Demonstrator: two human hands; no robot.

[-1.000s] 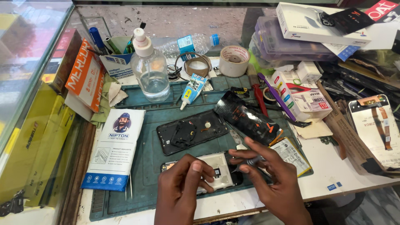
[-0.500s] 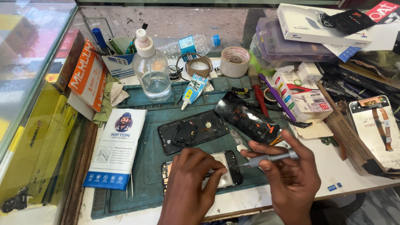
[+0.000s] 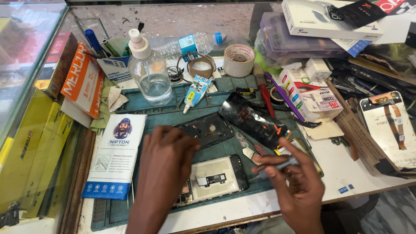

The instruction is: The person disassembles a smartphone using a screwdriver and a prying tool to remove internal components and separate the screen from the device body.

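Note:
An opened phone (image 3: pixel 214 177) lies face down on the green work mat (image 3: pixel 173 115), its pale inner plate and a black part showing. My left hand (image 3: pixel 167 162) rests over the phone's left end, fingers curled down onto it. My right hand (image 3: pixel 294 182) hovers just right of the phone and grips a thin grey screwdriver (image 3: pixel 277 167) whose tip points left, toward the phone. A black phone frame (image 3: pixel 208 128) lies just beyond my left hand. A black foil pouch (image 3: pixel 253 119) sits above my right hand.
A clear liquid bottle (image 3: pixel 149 71), a glue tube (image 3: pixel 196 90), tape rolls (image 3: pixel 238 60), a red-handled tool (image 3: pixel 265 97) and a purple tool (image 3: pixel 284 96) lie at the mat's far side. A white packet (image 3: pixel 115 154) lies left. Boxes (image 3: pixel 312 93) and a screen part (image 3: pixel 388 128) crowd the right.
My left hand has shifted left and up along the phone. My right hand has lifted off the phone and moved right, with the screwdriver in it.

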